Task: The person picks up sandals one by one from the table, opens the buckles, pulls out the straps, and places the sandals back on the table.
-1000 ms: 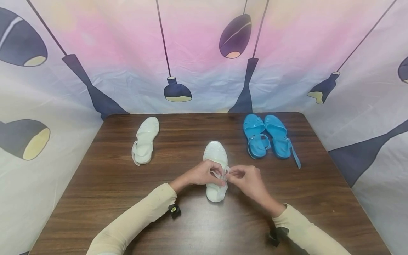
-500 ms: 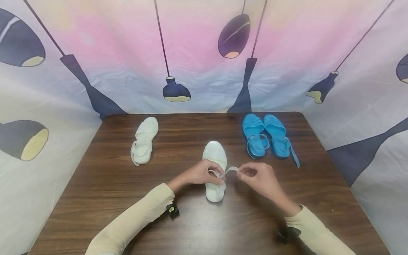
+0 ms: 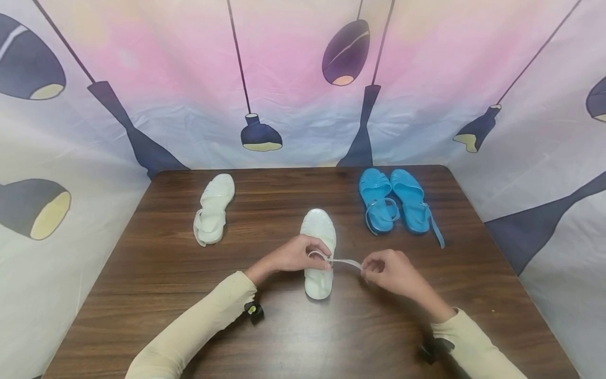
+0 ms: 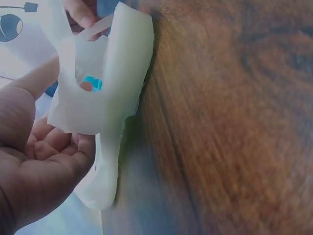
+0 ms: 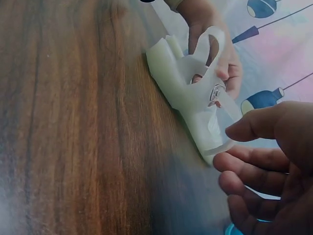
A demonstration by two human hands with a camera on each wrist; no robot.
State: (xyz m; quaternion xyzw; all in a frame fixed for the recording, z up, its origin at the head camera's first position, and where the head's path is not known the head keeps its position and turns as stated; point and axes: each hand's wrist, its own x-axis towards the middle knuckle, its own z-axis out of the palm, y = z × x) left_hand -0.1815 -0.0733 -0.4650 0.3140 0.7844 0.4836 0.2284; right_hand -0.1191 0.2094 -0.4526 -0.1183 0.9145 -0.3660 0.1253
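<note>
A white jelly sandal lies sole down near the middle of the table, its toe pointing away. My left hand reaches over it from the left and pinches the ankle strap beside the buckle. In the right wrist view the clear buckle shows with the strap passing through it. To the right of the sandal, my right hand pinches the free end of the strap, which stretches out sideways between the hands. The left wrist view shows the heel part from the side.
Another white sandal lies at the back left of the brown wooden table. Two blue sandals, one beside the other, lie at the back right with loose straps. A lamp-patterned cloth hangs behind the table.
My right hand has moved right, away from the buckle, drawing the strap end out until it stretches nearly straight. My left hand keeps its hold on the strap near the buckle.
</note>
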